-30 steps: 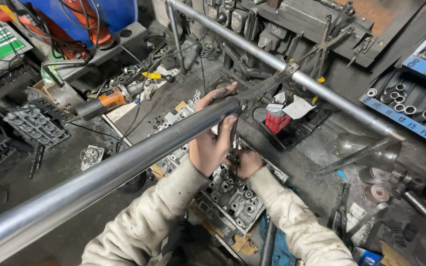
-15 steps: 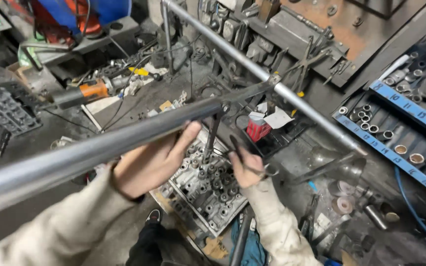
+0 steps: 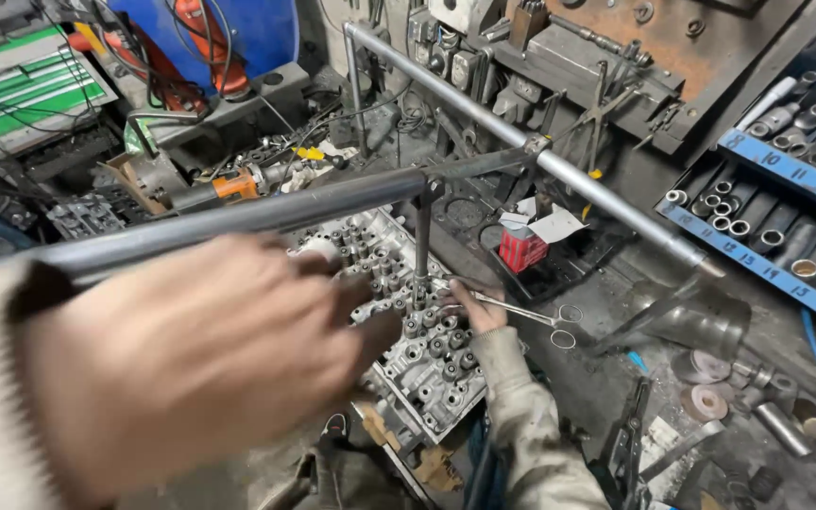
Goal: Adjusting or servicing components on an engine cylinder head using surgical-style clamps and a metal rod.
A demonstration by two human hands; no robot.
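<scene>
Nearest, blurred: left hand (image 3: 200,364), fingers spread, now lifted off the long grey steel bar (image 3: 238,219) gripped a second earlier; the pressing lever is thus judged released. Beyond: right hand (image 3: 474,310) pinching slim metal forceps (image 3: 521,314) over the grey aluminium cylinder head (image 3: 417,354). Farthest: small red box (image 3: 522,250).

A single head-worn camera looks steeply down and forward over a cluttered workshop floor. The blurred left hand (image 3: 191,359) fills the near foreground, very close to the lens; the grey metal cylinder head studded with valves (image 3: 408,331) lies farther below, mid-frame.
</scene>
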